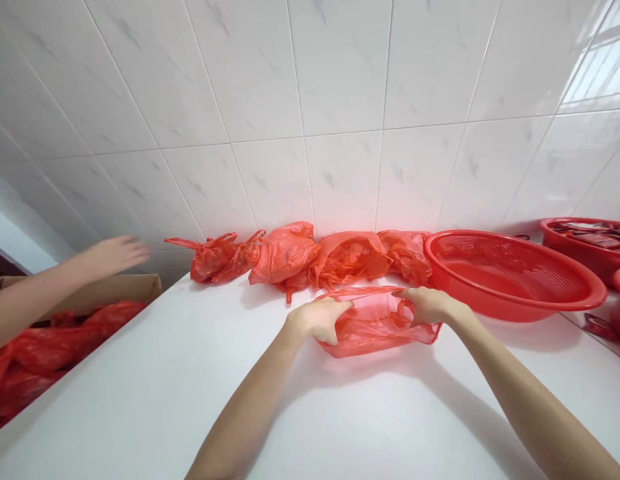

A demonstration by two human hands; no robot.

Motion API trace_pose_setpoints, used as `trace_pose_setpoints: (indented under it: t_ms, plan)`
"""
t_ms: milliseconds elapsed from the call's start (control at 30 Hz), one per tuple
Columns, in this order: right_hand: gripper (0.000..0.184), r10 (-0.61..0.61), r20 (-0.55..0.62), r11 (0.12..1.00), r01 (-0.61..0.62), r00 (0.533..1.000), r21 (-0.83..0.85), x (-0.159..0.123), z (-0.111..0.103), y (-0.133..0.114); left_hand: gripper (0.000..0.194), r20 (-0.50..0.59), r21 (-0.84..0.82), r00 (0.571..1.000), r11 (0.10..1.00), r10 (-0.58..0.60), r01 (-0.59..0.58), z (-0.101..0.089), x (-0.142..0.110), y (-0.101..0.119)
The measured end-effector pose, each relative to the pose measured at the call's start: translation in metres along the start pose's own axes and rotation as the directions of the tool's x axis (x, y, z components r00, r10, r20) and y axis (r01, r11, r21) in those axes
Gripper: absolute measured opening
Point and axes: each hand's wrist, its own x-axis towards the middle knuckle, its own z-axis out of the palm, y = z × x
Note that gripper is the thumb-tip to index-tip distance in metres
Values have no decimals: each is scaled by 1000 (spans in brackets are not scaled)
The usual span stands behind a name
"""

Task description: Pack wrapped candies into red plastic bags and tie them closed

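Observation:
A thin red plastic bag [375, 330] lies on the white counter [140, 393], its mouth spread wide. My left hand [320, 320] grips the near side of the opening. My right hand [430, 305] holds the far side, pulling the thin film apart. Behind them, a row of bunched red plastic bags [300, 257] lies against the tiled wall, a short way beyond my hands. Part of the bag's inside shows, and its lower fold lies flat on the counter.
A co-worker's hand [117, 257] reaches above an open cardboard box [110, 293] of red bags at the counter's left edge. A red mesh basket [510, 273] stands to my right, with a red basin [585, 247] of red items behind it.

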Motion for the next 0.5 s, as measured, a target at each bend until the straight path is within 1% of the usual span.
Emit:
trace_pose_setpoints:
  t_ms: [67, 133, 200, 300, 367, 400, 433, 500]
  plan:
    - [82, 5, 56, 1000, -4, 998, -14, -3, 3, 1, 103, 59, 4, 998, 1000, -28, 28, 2, 2, 2]
    - [82, 9, 103, 999, -6, 995, -31, -5, 8, -2, 104, 103, 17, 993, 999, -49, 47, 5, 5, 5]
    - [81, 0, 122, 999, 5, 993, -40, -7, 11, -6, 96, 99, 28, 995, 999, -23, 20, 5, 5, 8]
    - [84, -11, 113, 999, 15, 994, -35, -16, 7, -9, 80, 17, 19, 997, 997, 74, -75, 1, -2, 14]
    - [86, -42, 51, 999, 43, 998, -23, -28, -1, -11, 74, -42, 2, 992, 993, 120, -120, -2, -9, 17]
    - [84, -71, -16, 997, 71, 997, -22, -34, -6, -13, 71, -66, -8, 989, 991, 135, -135, -4, -11, 18]
    - [80, -110, -103, 994, 108, 989, -27, -39, -10, -17, 68, -87, -18, 986, 989, 143, -145, -5, -13, 19]
    - [64, -189, -266, 982, 184, 945, -46, -46, -13, -26, 62, -119, -35, 980, 986, 158, -163, -5, -13, 20]
